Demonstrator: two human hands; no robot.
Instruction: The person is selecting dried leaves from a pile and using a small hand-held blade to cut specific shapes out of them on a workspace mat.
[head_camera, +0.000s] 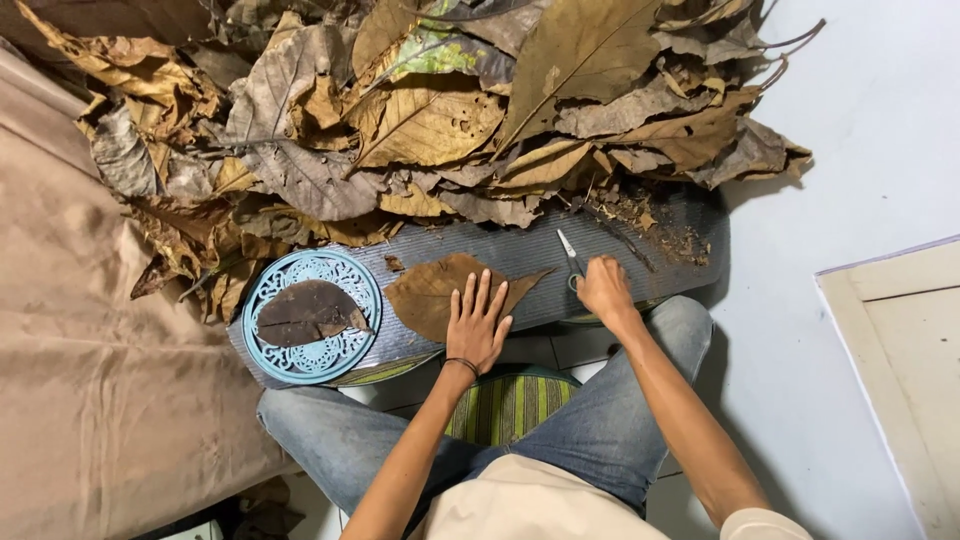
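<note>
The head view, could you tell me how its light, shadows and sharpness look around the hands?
Head view: soft, even light, no glare; the left hand lies flat on a brown leaf, sharply in focus; the right hand holds scissors, casting only faint shadow on the grey ribbed mat; edges bend slightly, as with a wide lens.

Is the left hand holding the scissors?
No, the left hand lies flat on a brown leaf; the right hand grips the scissors.

Left hand (478, 325) flat on a brown dry leaf (432, 292), pinning it to the grey ribbed board (640, 250); right hand (603, 288) grips small scissors (570, 255) (blades pointing away). A leaf piece rests on the blue round trivet (312, 316), beside the leaf pile (420, 110).
</note>
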